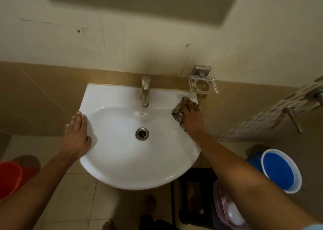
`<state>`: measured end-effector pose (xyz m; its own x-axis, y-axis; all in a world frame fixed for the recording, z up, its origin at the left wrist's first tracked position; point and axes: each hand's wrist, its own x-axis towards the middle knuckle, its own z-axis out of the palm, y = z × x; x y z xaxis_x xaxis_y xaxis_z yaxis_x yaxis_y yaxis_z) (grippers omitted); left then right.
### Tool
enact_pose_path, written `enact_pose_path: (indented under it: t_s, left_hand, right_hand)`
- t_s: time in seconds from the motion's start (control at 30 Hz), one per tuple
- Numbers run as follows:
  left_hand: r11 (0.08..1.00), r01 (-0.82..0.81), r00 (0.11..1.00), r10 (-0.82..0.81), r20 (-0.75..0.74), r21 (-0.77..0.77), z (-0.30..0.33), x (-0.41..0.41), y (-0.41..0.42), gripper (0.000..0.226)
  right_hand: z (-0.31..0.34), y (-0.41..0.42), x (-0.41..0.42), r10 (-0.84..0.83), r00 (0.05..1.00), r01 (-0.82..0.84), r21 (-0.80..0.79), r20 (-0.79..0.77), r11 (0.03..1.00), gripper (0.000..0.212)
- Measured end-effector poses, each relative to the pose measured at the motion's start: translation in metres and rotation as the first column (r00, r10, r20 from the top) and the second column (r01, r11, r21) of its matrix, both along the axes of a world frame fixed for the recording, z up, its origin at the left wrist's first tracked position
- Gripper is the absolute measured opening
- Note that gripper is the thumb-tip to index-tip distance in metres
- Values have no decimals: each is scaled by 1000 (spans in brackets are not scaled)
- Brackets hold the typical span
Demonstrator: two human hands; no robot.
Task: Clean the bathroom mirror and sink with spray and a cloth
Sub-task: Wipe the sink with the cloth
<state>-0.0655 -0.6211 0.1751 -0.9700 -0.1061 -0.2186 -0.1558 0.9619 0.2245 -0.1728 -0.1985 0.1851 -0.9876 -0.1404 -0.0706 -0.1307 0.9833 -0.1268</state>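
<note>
sink white, glossy, cloth patterned

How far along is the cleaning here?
Midway, as far as this view shows. The right hand presses a cloth on the sink rim by the tap; the left hand rests flat on the other edge. The basin looks clean. No mirror or spray is in view.

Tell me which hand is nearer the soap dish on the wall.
Right. The right hand presses the cloth on the sink rim just below the soap dish; the left hand rests across the basin.
</note>
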Motion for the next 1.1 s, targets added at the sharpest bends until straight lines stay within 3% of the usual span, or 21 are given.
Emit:
enact_pose_path:
  t_s: [0.07,0.17,0.23,0.4,0.57,0.67,0.83,0.97,1.1]
  left_hand:
    - [1000,-19,1000,19,-1,-2,0,-1,3,84]
    - [999,-51,999,51,-5,-8,0,-3,6,83]
    - [998,-58,998,57,-14,-18,1,-2,8,83]
    - [995,-82,996,80,-37,-48,9,-2,19,83]
    - [995,1,1000,-4,-31,-99,8,-10,15,85]
    - [993,46,999,-48,-21,-110,3,-15,11,84]
    - [985,98,995,-99,0,-139,-2,-18,7,81]
    - [980,125,992,-125,13,-153,2,-18,2,80]
    - [978,161,987,-162,2,-129,6,-17,-4,79]
  right_hand:
    - [2,-18,-18,87,996,-87,4,-7,996,53]
    - [1,-50,-42,250,966,-250,1,73,968,83]
    - [-1,-63,-52,324,943,-325,2,78,946,91]
    - [-7,-47,-54,372,928,-372,19,-13,928,75]
    - [-8,0,-25,237,969,-231,80,-74,970,70]
    - [-10,18,12,180,984,-179,121,3,976,72]
    - [-13,13,74,289,935,-330,203,205,922,62]
    - [-16,-30,107,168,901,-223,95,400,970,64]
    - [-24,-84,135,173,788,-198,-23,591,980,68]
